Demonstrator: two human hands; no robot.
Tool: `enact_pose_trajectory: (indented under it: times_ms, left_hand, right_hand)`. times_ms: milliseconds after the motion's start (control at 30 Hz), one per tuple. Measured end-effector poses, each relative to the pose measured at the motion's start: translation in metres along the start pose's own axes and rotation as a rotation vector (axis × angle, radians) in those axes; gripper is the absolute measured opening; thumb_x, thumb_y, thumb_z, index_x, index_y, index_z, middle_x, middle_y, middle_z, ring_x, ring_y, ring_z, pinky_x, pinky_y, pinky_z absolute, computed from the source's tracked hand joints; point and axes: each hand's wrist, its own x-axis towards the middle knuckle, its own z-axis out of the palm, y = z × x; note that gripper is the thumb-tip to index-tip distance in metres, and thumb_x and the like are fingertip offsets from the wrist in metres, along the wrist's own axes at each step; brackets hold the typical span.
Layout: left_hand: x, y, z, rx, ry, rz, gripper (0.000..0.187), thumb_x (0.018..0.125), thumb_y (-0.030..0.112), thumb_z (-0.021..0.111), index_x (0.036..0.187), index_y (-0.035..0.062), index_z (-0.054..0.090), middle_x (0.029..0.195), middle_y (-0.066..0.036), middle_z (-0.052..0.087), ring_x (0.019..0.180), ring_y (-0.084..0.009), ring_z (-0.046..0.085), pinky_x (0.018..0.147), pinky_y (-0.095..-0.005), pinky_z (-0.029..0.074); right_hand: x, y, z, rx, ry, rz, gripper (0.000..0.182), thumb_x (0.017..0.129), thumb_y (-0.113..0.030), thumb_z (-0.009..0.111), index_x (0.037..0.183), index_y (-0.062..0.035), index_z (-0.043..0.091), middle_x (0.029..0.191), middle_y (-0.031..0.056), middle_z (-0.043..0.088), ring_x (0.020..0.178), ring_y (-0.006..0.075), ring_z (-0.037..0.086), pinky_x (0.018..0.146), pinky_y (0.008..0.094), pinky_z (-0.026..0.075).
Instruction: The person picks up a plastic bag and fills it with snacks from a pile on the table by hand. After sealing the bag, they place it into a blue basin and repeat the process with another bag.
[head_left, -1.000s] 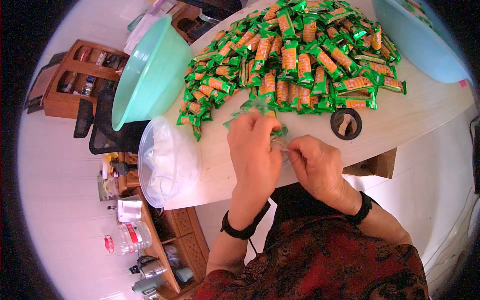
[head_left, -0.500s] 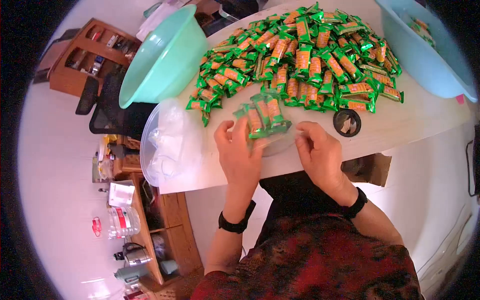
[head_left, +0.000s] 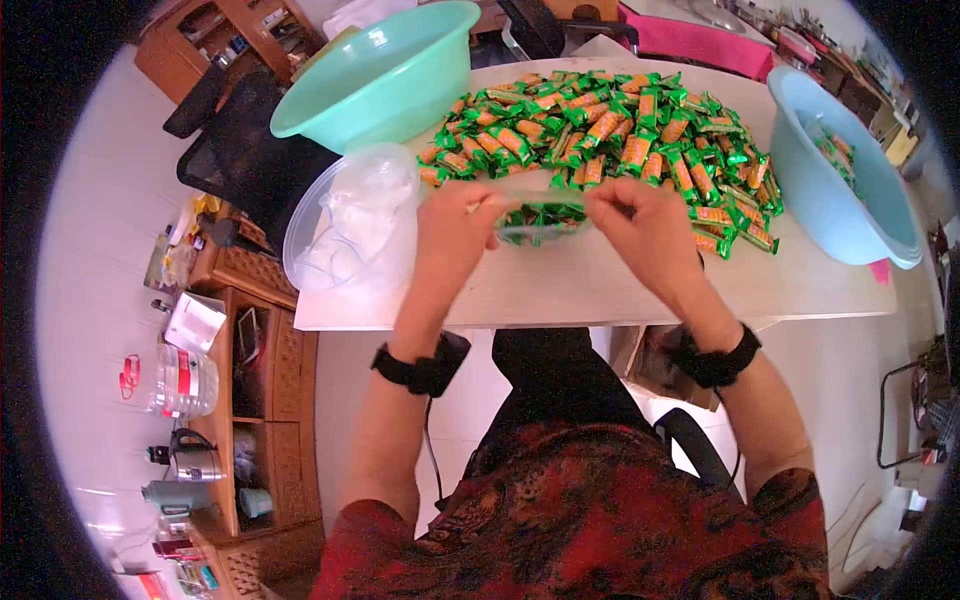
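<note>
A clear plastic bag (head_left: 541, 232) with several green-and-orange wrapped snack bars in it is stretched between my two hands, somewhat blurred. My left hand (head_left: 452, 232) pinches one end of its upper edge. At the other end, the fingers of my right hand (head_left: 648, 232) are closed on the same edge. Just beyond the bag, a large heap of the same snack bars (head_left: 600, 130) spreads over the pale table (head_left: 480, 300). A transparent round tub (head_left: 310, 225) holding clear plastic bags (head_left: 350, 220) stands beside my left hand.
A mint-green basin (head_left: 390, 75) tilts at the table's far left. On the right stands a light-blue basin (head_left: 845, 215) with some snack bars inside. A black chair (head_left: 250, 150) is left of the table, and a wooden cabinet (head_left: 270, 360) lies lower left.
My right hand, earlier beside the bag, now grips its edge. The bag is pulled taut between both hands. My view has shifted, showing more of the room beyond the table.
</note>
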Motion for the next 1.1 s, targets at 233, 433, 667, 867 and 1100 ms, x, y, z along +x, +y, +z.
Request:
enact_pose_trajectory:
  times_ms: [233, 433, 667, 867, 1100]
  left_hand:
    - [0.004, 0.056, -0.041, 0.074, -0.275, -0.132, 0.019, 0.085, 0.021, 0.068, 0.085, 0.0022, 0.068, 0.061, 0.000, 0.059, 0.049, -0.0057, 0.053, 0.042, -0.0204, 0.038]
    - [-0.017, 0.019, -0.011, -0.045, -0.354, -0.234, 0.017, 0.082, 0.016, 0.071, 0.089, 0.0010, 0.068, 0.067, -0.001, 0.061, 0.051, -0.0063, 0.054, 0.041, -0.0192, 0.037]
    - [-0.009, 0.032, -0.020, -0.085, -0.338, -0.236, 0.017, 0.084, 0.016, 0.069, 0.091, 0.0006, 0.069, 0.070, -0.001, 0.062, 0.051, -0.0064, 0.053, 0.043, -0.0209, 0.038]
    - [-0.017, 0.017, -0.017, -0.191, -0.318, -0.168, 0.028, 0.082, 0.013, 0.070, 0.106, 0.0000, 0.067, 0.080, -0.003, 0.064, 0.064, -0.0067, 0.055, 0.053, -0.0207, 0.042]
    - [-0.045, 0.032, -0.011, 0.074, -0.205, 0.219, 0.037, 0.074, 0.008, 0.078, 0.108, 0.0000, 0.064, 0.091, -0.009, 0.061, 0.074, -0.0174, 0.058, 0.063, -0.0275, 0.046]
  right_hand:
    - [0.021, -0.057, -0.040, -0.027, 0.001, 0.026, 0.018, 0.080, -0.017, 0.064, 0.078, 0.0004, 0.069, 0.065, 0.0123, 0.066, 0.056, 0.0200, 0.063, 0.057, 0.0331, 0.050]
    - [-0.018, 0.003, -0.017, -0.072, -0.071, 0.063, 0.021, 0.080, -0.020, 0.066, 0.076, 0.0003, 0.068, 0.063, 0.0126, 0.065, 0.053, 0.0195, 0.061, 0.053, 0.0322, 0.048]
    - [0.001, -0.006, -0.024, -0.095, -0.078, 0.070, 0.023, 0.081, -0.022, 0.066, 0.075, 0.0008, 0.067, 0.064, 0.0108, 0.065, 0.055, 0.0164, 0.061, 0.055, 0.0313, 0.049]
    - [0.001, -0.001, -0.023, 0.289, -0.152, 0.413, 0.022, 0.086, -0.021, 0.065, 0.081, 0.0000, 0.068, 0.069, 0.0066, 0.067, 0.056, 0.0106, 0.061, 0.053, 0.0259, 0.049]
    - [-0.008, 0.012, -0.030, 0.579, -0.226, 0.412, 0.026, 0.088, -0.015, 0.069, 0.104, 0.0032, 0.063, 0.091, 0.0082, 0.067, 0.071, 0.0102, 0.063, 0.053, 0.0203, 0.049]
